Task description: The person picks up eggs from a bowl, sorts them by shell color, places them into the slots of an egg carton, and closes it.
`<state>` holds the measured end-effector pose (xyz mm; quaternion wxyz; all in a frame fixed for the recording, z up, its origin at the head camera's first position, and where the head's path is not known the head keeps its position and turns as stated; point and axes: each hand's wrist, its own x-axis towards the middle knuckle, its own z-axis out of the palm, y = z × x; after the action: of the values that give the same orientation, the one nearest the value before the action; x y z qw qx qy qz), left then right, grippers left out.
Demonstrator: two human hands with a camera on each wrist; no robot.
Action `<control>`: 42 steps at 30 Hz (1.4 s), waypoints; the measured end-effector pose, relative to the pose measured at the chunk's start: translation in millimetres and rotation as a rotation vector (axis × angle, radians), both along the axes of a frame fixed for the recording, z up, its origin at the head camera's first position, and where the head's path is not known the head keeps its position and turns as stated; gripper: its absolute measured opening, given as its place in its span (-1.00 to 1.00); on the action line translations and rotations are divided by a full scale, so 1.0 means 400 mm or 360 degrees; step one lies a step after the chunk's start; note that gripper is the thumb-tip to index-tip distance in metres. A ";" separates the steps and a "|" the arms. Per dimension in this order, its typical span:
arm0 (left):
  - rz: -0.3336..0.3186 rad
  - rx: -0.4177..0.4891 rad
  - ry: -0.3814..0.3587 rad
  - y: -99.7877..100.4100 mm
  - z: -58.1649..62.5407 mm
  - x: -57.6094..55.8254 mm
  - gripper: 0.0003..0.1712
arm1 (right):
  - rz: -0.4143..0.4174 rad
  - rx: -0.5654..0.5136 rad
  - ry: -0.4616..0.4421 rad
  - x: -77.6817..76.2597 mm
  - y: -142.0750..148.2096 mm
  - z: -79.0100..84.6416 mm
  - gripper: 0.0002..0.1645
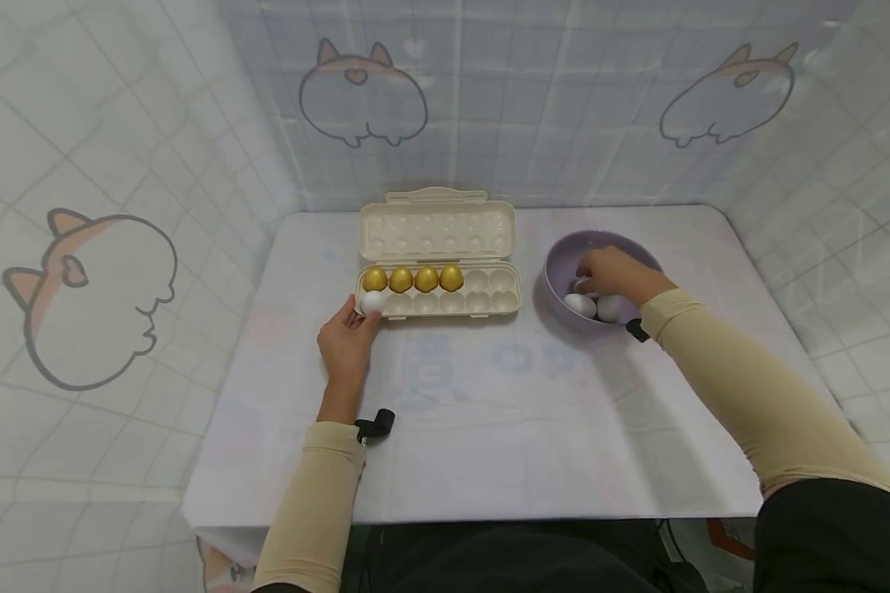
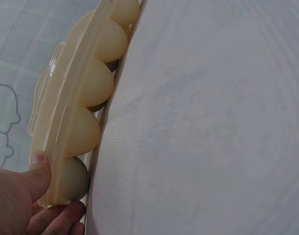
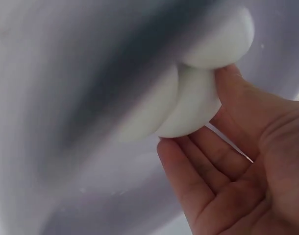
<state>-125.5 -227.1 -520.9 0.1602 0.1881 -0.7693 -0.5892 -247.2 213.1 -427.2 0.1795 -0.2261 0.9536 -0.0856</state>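
A cream egg carton (image 1: 478, 304) lies with its lid raised at the back. Four gold eggs fill the left of its back row, and a white egg (image 1: 373, 302) sits in the front-left cup. My left hand (image 1: 346, 344) grips the carton's left end, thumb (image 2: 39, 178) on the rim and fingers curled underneath. Inside the purple bowl (image 1: 564, 255), my right hand (image 1: 610, 270) pinches a white egg (image 3: 198, 105) between thumb and fingertips. Other white eggs (image 1: 580, 305) lie against it in the bowl.
A white-clothed table (image 1: 445, 428) carries the carton left of centre and the bowl at right. Tiled-pattern curtains (image 1: 504, 123) with cartoon animals enclose the back and both sides. Black wrist cameras (image 1: 375, 424) are strapped to both forearms.
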 end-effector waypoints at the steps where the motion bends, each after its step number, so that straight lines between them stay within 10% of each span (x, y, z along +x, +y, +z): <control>1: 0.0001 0.0007 0.0002 0.000 0.000 -0.002 -0.23 | -0.0006 0.0014 -0.0003 0.000 0.006 0.000 -0.59; 23: -0.0002 0.0066 -0.0027 -0.002 -0.003 -0.006 -0.23 | -0.0014 0.0027 -0.0030 -0.010 0.055 -0.008 -0.67; 42: -0.0027 0.0086 0.0033 -0.007 -0.013 -0.009 -0.24 | -0.0209 -0.0302 0.0209 -0.036 -0.047 0.095 -0.50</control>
<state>-129.3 -229.9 -526.0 0.1580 0.1799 -0.7529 -0.6130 -261.7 194.4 -389.3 0.0884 -0.1844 0.9637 -0.1719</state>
